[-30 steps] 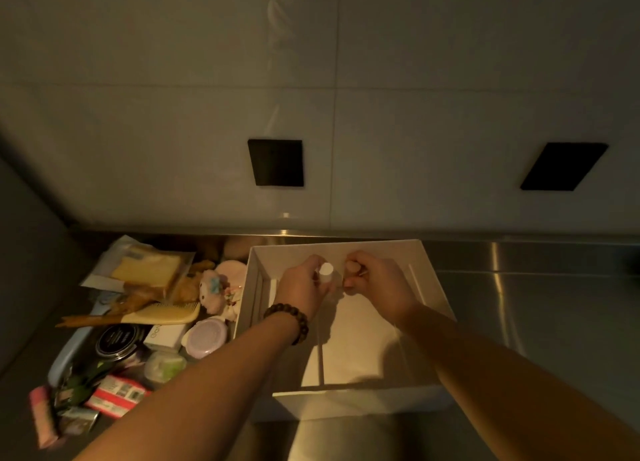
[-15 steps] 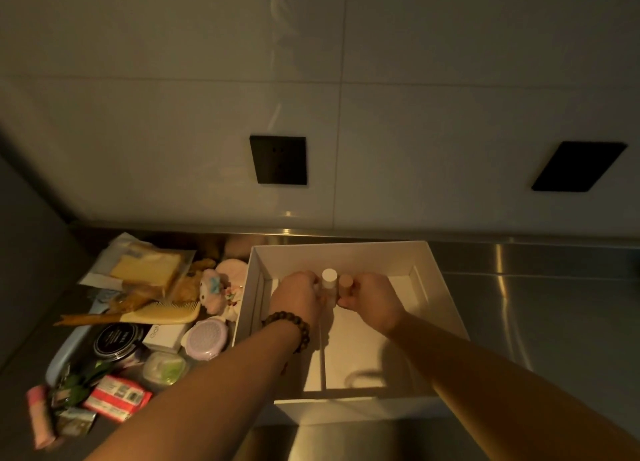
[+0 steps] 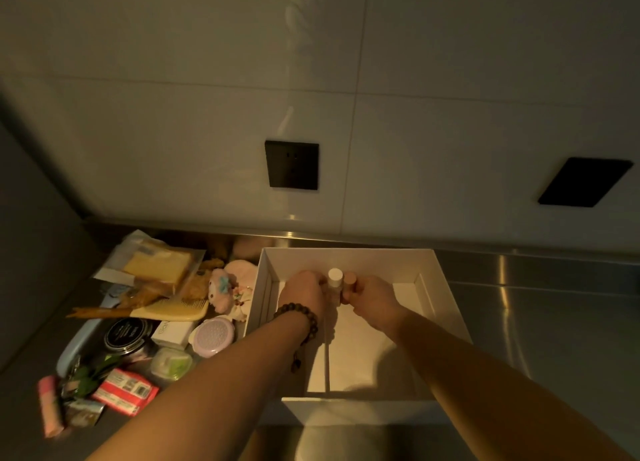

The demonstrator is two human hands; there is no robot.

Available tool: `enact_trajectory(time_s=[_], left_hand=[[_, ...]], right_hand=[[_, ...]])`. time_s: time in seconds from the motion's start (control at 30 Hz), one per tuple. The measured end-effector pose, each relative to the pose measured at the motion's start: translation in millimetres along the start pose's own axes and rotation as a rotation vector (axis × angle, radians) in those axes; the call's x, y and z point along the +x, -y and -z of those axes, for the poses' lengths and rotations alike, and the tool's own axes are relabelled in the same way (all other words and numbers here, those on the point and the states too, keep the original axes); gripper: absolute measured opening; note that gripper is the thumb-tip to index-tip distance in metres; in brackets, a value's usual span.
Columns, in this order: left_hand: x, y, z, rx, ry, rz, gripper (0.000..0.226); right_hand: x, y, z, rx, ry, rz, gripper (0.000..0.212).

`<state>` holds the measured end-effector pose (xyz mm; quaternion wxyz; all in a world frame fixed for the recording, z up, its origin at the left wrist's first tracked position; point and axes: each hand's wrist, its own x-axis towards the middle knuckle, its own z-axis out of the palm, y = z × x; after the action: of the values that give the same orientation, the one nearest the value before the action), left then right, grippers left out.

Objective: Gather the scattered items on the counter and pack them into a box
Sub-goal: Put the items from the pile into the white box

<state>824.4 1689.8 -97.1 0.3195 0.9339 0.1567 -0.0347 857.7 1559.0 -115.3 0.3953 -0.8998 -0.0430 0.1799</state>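
Observation:
A white open box (image 3: 446,287) with a thin divider (image 3: 327,363) stands on the steel counter. Both my hands are inside it near the back wall. My left hand (image 3: 306,292), with a bead bracelet on the wrist, grips a small upright bottle with a white cap (image 3: 335,277). My right hand (image 3: 372,296) grips a second small bottle with a tan cap (image 3: 349,280). The two bottles stand side by side, touching. The bottles' lower parts are hidden by my fingers.
Left of the box lies a pile: a bagged yellow item (image 3: 159,266), a comb (image 3: 176,310), a plush toy (image 3: 221,290), a black tin (image 3: 126,334), a lilac round case (image 3: 213,336), a red packet (image 3: 126,391). Bare steel counter (image 3: 554,322) extends right. Tiled wall behind.
Both hands have sunk lower into the box with the two bottles, which now stand closer together. The pile on the left has not moved.

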Motion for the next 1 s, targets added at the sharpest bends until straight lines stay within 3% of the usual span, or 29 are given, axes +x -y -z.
enact_trajectory(time_s=[0.17, 0.3, 0.4, 0.53, 0.67, 0.87, 1.0], left_hand=[[-12.7, 0.0, 15.6, -0.083, 0.14, 0.051, 0.036], [-32.7, 3.9, 39.5, 0.032, 0.163, -0.078, 0.064], [-50.6, 11.1, 62.9, -0.001, 0.053, -0.205, 0.065], [-75.0, 35.0, 94.9, -0.037, -0.092, -0.285, 0.059], [-93.9, 79.5, 134.2, -0.094, -0.209, -0.317, 0.051], [-131.4, 198.2, 178.5, -0.056, -0.334, -0.108, 0.05], [-158.2, 277.5, 179.3, 0.042, -0.315, 0.112, 0.066]], right_hand=[[-14.8, 6.4, 7.1, 0.033, 0.055, -0.098, 0.013], [-41.5, 23.6, 11.6, 0.182, -0.082, -0.168, 0.02], [-68.6, 53.4, 8.6, 0.104, -0.209, -0.058, 0.017], [-103.0, 102.9, -13.0, 0.04, -0.237, 0.122, 0.055], [-130.6, 154.5, -47.9, 0.014, -0.227, 0.375, 0.049], [-142.6, 209.2, -126.5, 0.03, -0.068, 0.533, 0.044], [-149.3, 209.3, -200.8, -0.058, 0.142, 0.562, 0.053]])
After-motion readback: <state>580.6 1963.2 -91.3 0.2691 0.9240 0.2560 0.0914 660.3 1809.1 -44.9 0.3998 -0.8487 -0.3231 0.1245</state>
